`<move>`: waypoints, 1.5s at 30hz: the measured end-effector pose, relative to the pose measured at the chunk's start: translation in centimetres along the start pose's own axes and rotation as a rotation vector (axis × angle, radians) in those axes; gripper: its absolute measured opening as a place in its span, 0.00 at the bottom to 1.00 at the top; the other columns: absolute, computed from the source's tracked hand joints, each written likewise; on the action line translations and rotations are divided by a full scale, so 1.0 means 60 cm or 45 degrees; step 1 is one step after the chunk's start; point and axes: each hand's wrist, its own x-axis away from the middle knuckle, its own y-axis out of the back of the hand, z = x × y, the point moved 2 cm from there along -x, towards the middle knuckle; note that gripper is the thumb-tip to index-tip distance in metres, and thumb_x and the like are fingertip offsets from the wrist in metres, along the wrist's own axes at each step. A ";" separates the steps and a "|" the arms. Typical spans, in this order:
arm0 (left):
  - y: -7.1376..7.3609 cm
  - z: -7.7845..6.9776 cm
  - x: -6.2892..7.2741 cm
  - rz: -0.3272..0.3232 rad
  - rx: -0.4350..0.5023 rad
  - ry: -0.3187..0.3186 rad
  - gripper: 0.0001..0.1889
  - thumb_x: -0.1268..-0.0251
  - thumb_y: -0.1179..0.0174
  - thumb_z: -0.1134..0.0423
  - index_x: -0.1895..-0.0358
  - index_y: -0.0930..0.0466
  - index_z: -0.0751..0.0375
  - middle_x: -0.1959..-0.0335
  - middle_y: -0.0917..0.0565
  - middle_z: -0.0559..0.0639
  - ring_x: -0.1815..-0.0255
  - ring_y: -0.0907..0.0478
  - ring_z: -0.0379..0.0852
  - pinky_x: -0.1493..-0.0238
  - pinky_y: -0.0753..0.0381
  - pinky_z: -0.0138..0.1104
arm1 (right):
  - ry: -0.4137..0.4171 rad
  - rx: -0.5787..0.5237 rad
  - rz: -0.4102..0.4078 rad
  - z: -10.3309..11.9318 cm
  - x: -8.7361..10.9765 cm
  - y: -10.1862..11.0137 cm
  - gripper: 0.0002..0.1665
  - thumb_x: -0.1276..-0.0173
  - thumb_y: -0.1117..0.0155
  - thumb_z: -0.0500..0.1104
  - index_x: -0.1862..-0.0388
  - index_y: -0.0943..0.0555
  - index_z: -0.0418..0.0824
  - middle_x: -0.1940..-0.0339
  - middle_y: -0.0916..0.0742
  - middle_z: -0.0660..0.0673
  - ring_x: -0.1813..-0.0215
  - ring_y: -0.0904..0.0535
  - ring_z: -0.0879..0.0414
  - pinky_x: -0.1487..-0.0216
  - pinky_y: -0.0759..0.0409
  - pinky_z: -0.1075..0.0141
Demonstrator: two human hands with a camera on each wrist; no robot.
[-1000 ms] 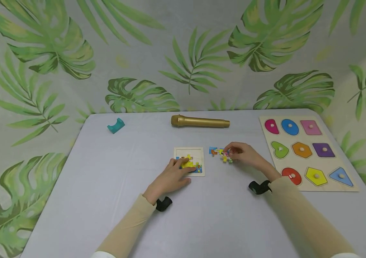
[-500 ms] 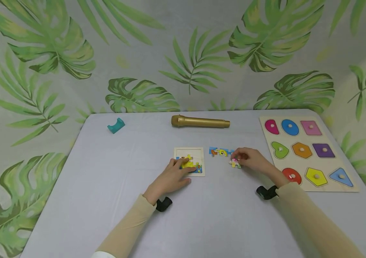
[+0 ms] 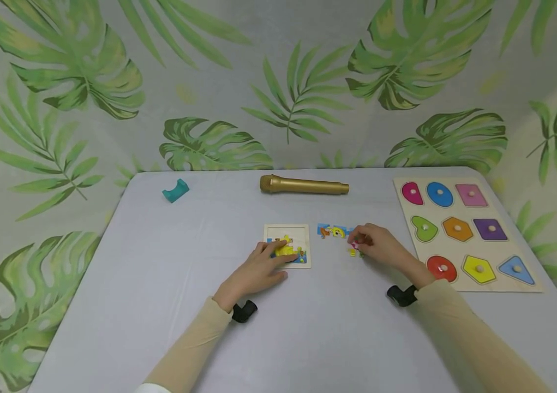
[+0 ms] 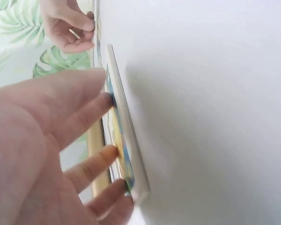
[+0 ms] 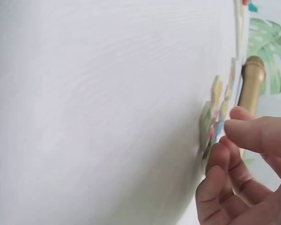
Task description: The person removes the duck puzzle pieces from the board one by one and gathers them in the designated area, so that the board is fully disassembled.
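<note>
A small square jigsaw tray (image 3: 298,234), part filled with yellow and blue pieces, lies mid-table. My left hand (image 3: 278,254) rests on its near left part with straight fingers (image 4: 89,112) pressing the pieces; the tray's edge (image 4: 126,136) shows in the left wrist view. To the tray's right lie a few loose jigsaw pieces (image 3: 332,231). Just right of them, my right hand (image 3: 357,244) pinches one pink-and-yellow jigsaw piece (image 3: 354,251) with curled fingers, low at the table. That piece (image 5: 210,123) shows by my fingertips (image 5: 234,126) in the right wrist view.
A gold microphone (image 3: 304,186) lies behind the tray. A teal curved block (image 3: 176,190) sits far left. A wooden shape board (image 3: 533,240) with coloured knobbed shapes fills the right side. The table (image 3: 170,284) has bare grey surface left and front.
My right hand drew one piece out of the loose pile toward the right and front, then edged slightly back left. The left hand stayed on the tray.
</note>
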 end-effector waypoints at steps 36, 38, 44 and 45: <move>0.012 0.002 0.011 -0.033 -0.050 0.026 0.19 0.31 0.42 0.58 0.39 0.22 0.52 0.30 0.38 0.65 0.36 0.39 0.61 0.42 0.30 0.48 | 0.096 -0.206 0.072 0.154 -0.112 -0.122 0.16 0.41 0.43 0.26 0.53 0.21 0.34 0.60 0.18 0.43 0.61 0.25 0.53 0.57 0.25 0.63; 0.011 0.001 0.010 -0.030 -0.045 0.033 0.18 0.31 0.42 0.58 0.39 0.22 0.52 0.30 0.38 0.65 0.37 0.38 0.60 0.44 0.28 0.48 | 0.096 -0.216 0.059 0.154 -0.112 -0.122 0.16 0.41 0.42 0.26 0.54 0.20 0.34 0.63 0.19 0.43 0.62 0.26 0.53 0.59 0.26 0.64; 0.012 -0.001 0.010 -0.031 -0.043 0.045 0.18 0.31 0.42 0.58 0.39 0.21 0.52 0.30 0.38 0.64 0.39 0.37 0.59 0.48 0.26 0.47 | 0.083 -0.195 0.027 0.150 -0.115 -0.125 0.17 0.40 0.41 0.26 0.53 0.19 0.36 0.67 0.22 0.46 0.65 0.28 0.55 0.61 0.27 0.65; 0.012 -0.001 0.010 -0.032 -0.043 0.046 0.18 0.31 0.42 0.58 0.39 0.22 0.52 0.30 0.38 0.64 0.39 0.37 0.59 0.48 0.26 0.48 | 0.084 -0.188 0.022 0.149 -0.115 -0.126 0.16 0.40 0.41 0.26 0.53 0.19 0.36 0.68 0.22 0.46 0.65 0.28 0.55 0.62 0.28 0.65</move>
